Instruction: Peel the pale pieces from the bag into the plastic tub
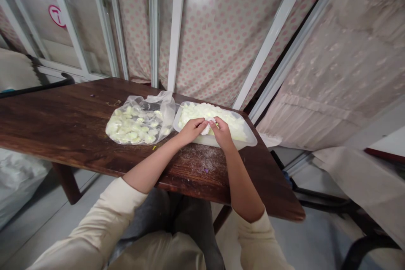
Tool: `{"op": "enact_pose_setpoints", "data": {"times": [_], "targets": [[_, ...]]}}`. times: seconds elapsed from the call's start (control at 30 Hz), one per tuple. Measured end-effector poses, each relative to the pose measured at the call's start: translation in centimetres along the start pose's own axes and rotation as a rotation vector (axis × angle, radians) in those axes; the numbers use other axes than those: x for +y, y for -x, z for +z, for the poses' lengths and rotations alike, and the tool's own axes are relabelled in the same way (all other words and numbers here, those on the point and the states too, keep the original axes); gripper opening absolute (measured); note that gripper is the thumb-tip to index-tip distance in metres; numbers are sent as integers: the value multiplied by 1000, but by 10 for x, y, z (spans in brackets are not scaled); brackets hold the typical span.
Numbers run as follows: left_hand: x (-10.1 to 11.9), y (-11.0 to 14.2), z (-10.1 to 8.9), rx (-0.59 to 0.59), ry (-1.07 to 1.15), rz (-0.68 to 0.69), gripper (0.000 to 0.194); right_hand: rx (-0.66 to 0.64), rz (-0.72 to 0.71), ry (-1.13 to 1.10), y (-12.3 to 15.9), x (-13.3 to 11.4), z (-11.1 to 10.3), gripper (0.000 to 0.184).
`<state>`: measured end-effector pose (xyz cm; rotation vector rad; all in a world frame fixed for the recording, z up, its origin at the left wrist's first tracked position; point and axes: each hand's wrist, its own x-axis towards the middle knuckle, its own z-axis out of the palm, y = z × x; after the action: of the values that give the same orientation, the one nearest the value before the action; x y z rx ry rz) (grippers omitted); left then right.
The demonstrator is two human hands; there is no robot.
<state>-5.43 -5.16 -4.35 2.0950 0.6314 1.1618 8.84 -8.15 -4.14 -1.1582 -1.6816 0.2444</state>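
My left grip (pixel 191 130) and right grip (pixel 222 133) meet over the near rim of the plastic tray (pixel 250 141), which sits toward the right of the dark wooden tabletop (pixel 47 120). Neither grip is spread: the fingers (pixel 200 124) of both curl inward and press on a white clump (pixel 205 129) from either side, pinching it between them. Most of the clump is hidden behind them, and from this feed I can't tell exactly what it is.

The tray is heaped with pale pieces (pixel 205 114), a greenish white, and the clump sits just above them at the near side. I can't tell whether it is touching them. Holding it there looks deliberate to me, since anything that drops would land in the tray rather than on the wood.

Just left of the tray, almost touching it, lies a clear plastic bag (pixel 164 105) holding pale green slices (pixel 128 124), its loose top bunched up beside the tray. Keeping the two side by side seems to put both within easy reach of either grip. A pale dusting (pixel 196 162) marks the wood on the near side of the tray.
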Motion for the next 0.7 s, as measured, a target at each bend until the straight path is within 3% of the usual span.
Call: {"op": "enact_pose_setpoints", "data": {"times": [0.17,0.47,0.7], "targets": [[-1,0,0,48,28,-33,37,142,47,-38,-3,5,-4,34],[-4,-1,1,64,48,-54,39,334,53,662,-2,28,-9,48],[-8,-1,1,123,44,-72,39,405,108,722,0,31,-9,30]]}}
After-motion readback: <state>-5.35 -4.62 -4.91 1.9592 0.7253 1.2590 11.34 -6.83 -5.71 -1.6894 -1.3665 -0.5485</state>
